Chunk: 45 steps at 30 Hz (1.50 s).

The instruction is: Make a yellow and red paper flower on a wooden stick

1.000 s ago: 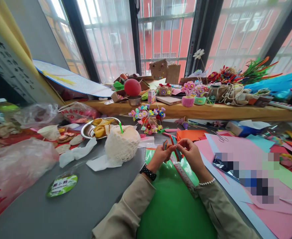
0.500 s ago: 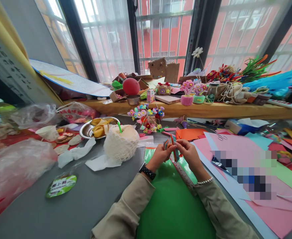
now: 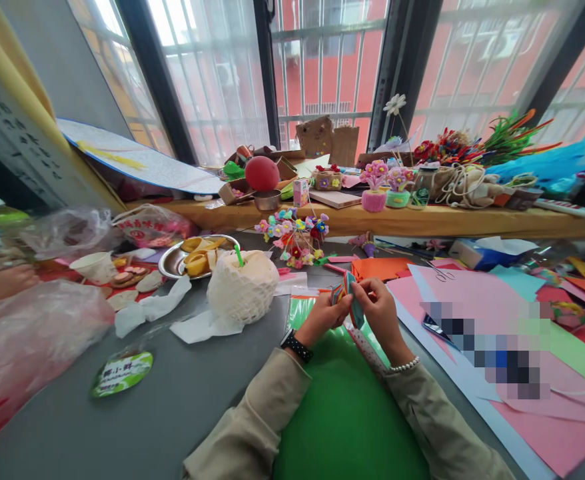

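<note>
Both hands are raised over the green sheet [image 3: 362, 413] in front of me. Between them is a small piece of folded multicoloured paper [image 3: 356, 308], with stripes at its left and a light blue face on the right. My left hand [image 3: 324, 317] is closed on the striped left part, its thumb pointing right. My right hand [image 3: 378, 308] pinches the upper right edge with thumb and fingertips. Fingers cover much of the paper, so its full shape is hidden. A speckled strip [image 3: 367, 350] lies on the green sheet below the hands.
Left of my hands stands a coconut in white foam netting [image 3: 242, 287], beside a metal plate of peels [image 3: 172, 263]. Coloured paper sheets [image 3: 527, 427] and scissors [image 3: 440, 272] lie right. Another person's hand [image 3: 2, 283] shows at far left. Pipe-cleaner flowers [image 3: 295, 237] stand behind.
The folded paper has turned, showing more of its light blue face. My right hand has shifted slightly right. The other person's hand at far left has come further into view.
</note>
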Tool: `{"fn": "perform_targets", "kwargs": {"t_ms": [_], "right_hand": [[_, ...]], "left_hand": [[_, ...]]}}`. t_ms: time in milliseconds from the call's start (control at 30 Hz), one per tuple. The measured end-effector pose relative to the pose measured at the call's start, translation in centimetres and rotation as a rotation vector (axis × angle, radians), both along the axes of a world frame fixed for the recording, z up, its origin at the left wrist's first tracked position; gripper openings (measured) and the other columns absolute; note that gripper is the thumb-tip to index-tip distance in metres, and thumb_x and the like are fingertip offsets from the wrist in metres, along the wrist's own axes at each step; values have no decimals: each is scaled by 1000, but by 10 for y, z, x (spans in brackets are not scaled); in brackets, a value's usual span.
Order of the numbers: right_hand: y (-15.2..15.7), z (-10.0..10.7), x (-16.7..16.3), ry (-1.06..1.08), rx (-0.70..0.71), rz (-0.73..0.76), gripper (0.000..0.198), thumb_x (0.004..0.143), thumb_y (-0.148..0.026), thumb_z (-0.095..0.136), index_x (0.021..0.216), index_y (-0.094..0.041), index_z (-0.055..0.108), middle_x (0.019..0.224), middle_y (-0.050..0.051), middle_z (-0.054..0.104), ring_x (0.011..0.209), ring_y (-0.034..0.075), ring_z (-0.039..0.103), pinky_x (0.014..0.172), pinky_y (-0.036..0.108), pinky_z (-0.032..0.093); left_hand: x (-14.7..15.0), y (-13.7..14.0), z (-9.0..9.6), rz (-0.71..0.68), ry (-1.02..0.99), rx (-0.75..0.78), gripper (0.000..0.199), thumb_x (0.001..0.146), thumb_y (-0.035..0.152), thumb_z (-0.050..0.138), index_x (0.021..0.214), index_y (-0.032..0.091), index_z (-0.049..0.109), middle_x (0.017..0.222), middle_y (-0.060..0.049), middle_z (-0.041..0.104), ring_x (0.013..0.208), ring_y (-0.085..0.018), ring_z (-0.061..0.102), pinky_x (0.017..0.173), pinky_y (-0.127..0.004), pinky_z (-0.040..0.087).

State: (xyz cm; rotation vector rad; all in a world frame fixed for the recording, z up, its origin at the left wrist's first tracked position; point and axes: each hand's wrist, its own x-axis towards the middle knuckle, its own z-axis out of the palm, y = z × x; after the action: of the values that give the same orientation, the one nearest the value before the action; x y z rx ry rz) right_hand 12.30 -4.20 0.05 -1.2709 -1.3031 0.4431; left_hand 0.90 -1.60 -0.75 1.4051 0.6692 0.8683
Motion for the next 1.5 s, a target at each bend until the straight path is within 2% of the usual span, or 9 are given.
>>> {"fn": "perform_targets", "kwargs": {"t_ms": [167,333,433,667,833,1167,1500], "right_hand": [[1,3,7,151,-113,199,21,68,-38,51,72,-17,55,66,0,54,56,11,48,50,22,38],[-4,10,7,418,-170,502,34,70,-35,50,101,-23,51,93,2,58,78,16,54,64,25,42],[-7,12,7,481,-170,581,36,70,-34,50,105,-25,48,95,3,58,81,17,55,65,26,43],[-7,13,7,521,-157,610,36,71,-32,51,106,-29,46,89,0,59,81,16,55,67,26,44],[-5,10,8,561,-148,625,28,72,-28,51,100,-27,50,87,-1,58,78,14,55,64,23,43],[-4,8,10,517,-158,599,26,71,-27,52,97,-25,51,86,-1,57,79,13,53,67,23,41],[-6,11,10,416,-131,563,30,74,-30,47,103,-23,48,94,3,57,80,15,53,66,26,42]], "left_hand": [[0,3,-4,-33,-20,-39,39,60,49,54,49,16,35,34,8,28,29,-2,24,33,-19,15],[-4,-4,6,-177,-100,-182,31,65,40,53,53,16,39,35,9,27,29,-3,27,33,-19,17],[-6,-8,11,-242,-150,-230,27,66,36,53,55,16,39,34,10,25,28,-2,25,32,-18,15],[-7,-9,15,-328,-164,-297,30,66,37,55,59,16,35,36,12,23,27,0,20,31,-16,11],[-7,-7,13,-365,-186,-293,32,67,35,54,56,16,32,37,11,23,28,0,21,31,-15,12],[-6,-5,10,-343,-191,-273,35,68,37,54,52,15,30,37,11,24,28,0,22,31,-15,13],[-6,-4,10,-358,-150,-281,39,66,40,54,48,15,30,35,10,24,28,0,22,32,-16,13]]}}
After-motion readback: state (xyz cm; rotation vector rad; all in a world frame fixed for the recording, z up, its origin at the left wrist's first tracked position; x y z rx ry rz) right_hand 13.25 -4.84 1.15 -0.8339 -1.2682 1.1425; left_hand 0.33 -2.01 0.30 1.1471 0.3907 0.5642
